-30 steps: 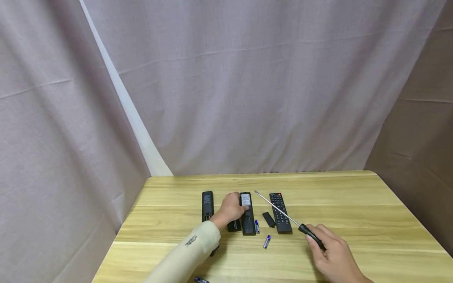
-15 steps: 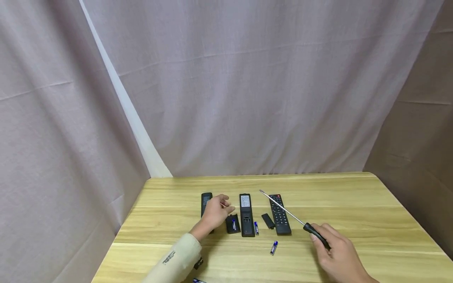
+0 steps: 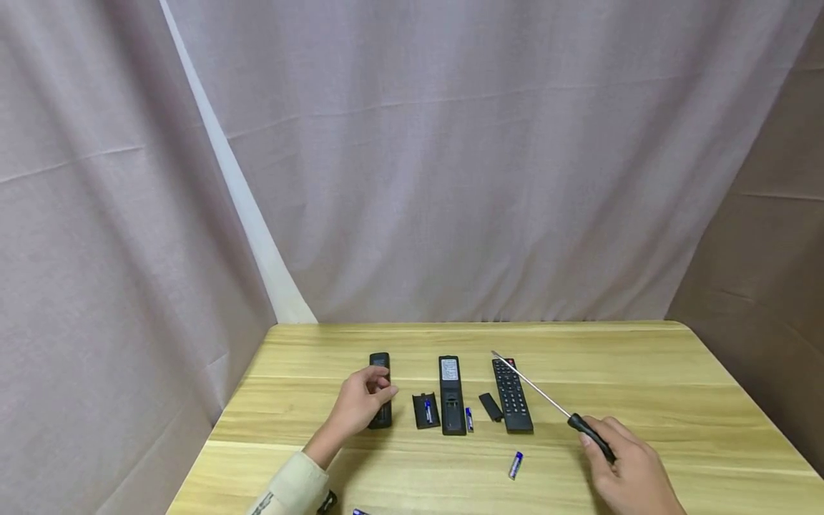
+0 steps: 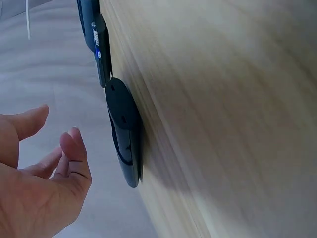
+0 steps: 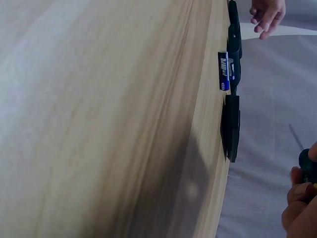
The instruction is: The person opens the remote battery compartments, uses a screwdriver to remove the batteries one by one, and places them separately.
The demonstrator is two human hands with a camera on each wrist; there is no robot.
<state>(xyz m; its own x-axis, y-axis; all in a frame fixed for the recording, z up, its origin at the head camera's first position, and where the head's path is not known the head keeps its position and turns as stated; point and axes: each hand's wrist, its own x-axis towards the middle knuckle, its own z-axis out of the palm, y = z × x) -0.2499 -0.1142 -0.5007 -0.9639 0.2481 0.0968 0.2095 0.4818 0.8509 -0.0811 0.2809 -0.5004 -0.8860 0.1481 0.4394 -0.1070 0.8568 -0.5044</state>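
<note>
My left hand (image 3: 360, 398) hovers over the left black remote (image 3: 383, 418), its fingers loosely bent with nothing between them. The left wrist view shows that same remote (image 4: 125, 129) lying on the table, apart from the fingertips (image 4: 69, 144). In my right hand (image 3: 631, 465) a screwdriver (image 3: 543, 395) is gripped by its black handle, the metal shaft pointing up and left over the right remote (image 3: 513, 400). The middle remote (image 3: 453, 379) lies back up with its battery bay uncovered. Beside it sits a battery cover (image 3: 420, 422) with a blue battery (image 3: 428, 410) in it.
Another blue battery (image 3: 469, 419) lies right of the middle remote. A smaller black cover (image 3: 491, 406) rests near the right remote. One loose battery (image 3: 516, 465) is nearer the front, and part of another battery (image 3: 360, 512) shows at the bottom edge. Curtains (image 3: 450, 179) surround the wooden table (image 3: 579, 357).
My left hand has moved left, from the middle remote to above the left one, uncovering the battery cover. The loose front battery has rolled right and nearer. My right hand has shifted slightly right.
</note>
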